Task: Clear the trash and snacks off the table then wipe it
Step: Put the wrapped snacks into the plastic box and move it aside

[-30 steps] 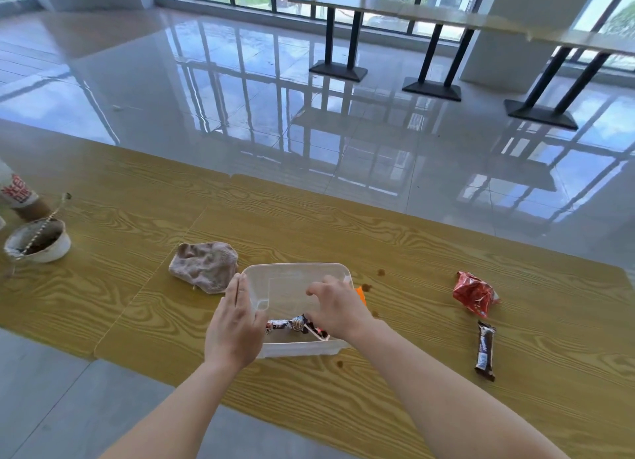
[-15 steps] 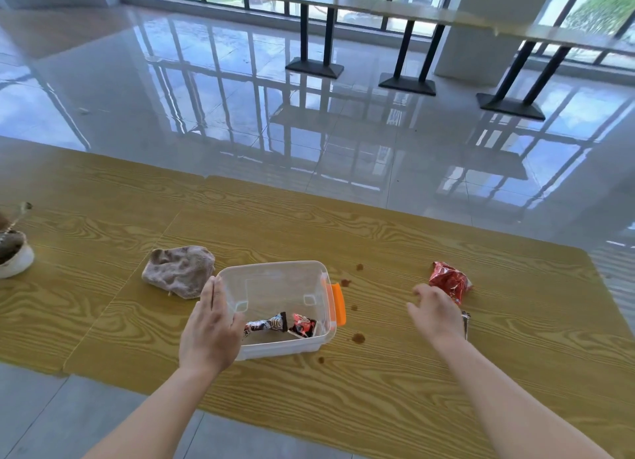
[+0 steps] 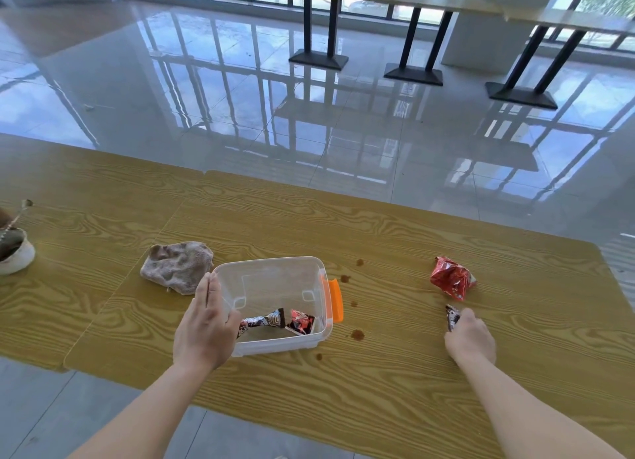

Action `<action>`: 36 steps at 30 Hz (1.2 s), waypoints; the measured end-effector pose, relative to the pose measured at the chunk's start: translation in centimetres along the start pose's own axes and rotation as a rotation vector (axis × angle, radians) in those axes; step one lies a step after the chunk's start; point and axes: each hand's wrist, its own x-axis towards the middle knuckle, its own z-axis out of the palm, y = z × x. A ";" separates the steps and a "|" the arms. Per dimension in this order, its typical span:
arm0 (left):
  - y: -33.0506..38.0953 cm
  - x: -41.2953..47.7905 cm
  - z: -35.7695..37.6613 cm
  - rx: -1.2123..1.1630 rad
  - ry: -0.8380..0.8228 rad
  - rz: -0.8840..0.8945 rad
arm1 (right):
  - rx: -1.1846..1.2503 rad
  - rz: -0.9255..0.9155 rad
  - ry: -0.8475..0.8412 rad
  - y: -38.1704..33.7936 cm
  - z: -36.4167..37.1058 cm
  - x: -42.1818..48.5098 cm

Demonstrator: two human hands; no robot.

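A clear plastic box [image 3: 271, 273] with an orange latch [image 3: 335, 300] sits on the wooden table [image 3: 395, 238]. Inside it lie a dark snack bar wrapper [image 3: 263, 321] and a red wrapper [image 3: 301, 323]. My left hand [image 3: 206, 324] rests flat against the box's left wall. On the right, my right hand [image 3: 470, 338] lies over a dark chocolate bar [image 3: 453, 316], fingers curled on it; only the bar's far end shows. A crumpled red snack packet [image 3: 452, 281] lies just beyond it. A brown rag [image 3: 178, 266] lies left of the box.
Several brown spill spots [image 3: 357, 335] dot the table right of the box. A white bowl [image 3: 17, 259] with a spoon stands at the left edge. Beyond the table is glossy floor, with black table bases [image 3: 412, 73] far off.
My right hand left the box, swung right across the table and came down on the dark chocolate bar. The left hand stayed on the box. The view shifted to the right.
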 end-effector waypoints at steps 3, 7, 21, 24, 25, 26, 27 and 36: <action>0.3 -0.2 -0.2 -0.026 0.015 -0.006 | 0.093 -0.054 0.064 -0.7 -0.4 -1.1; 1.0 -0.7 -0.7 -0.080 0.048 -0.003 | 0.278 -0.306 0.151 -5.0 -2.9 -3.4; 1.4 -0.9 -1.1 -0.139 0.068 -0.008 | 0.235 -1.171 -0.183 -22.6 -2.0 -14.0; 1.4 -1.1 -1.0 -0.130 0.068 -0.009 | 0.045 -1.156 -0.229 -23.6 0.0 -14.0; 1.3 -1.1 -1.0 -0.125 0.063 -0.009 | -0.004 -1.154 -0.226 -23.7 0.5 -13.9; 1.3 -1.0 -0.9 -0.117 0.057 -0.007 | -0.040 -1.153 -0.214 -23.7 1.0 -13.7; 1.2 -0.9 -0.9 -0.108 0.052 -0.004 | -0.068 -1.155 -0.202 -23.7 1.4 -13.6; 0.8 -0.8 -0.9 -0.082 0.025 -0.013 | -0.016 -1.138 -0.148 -23.3 1.8 -13.6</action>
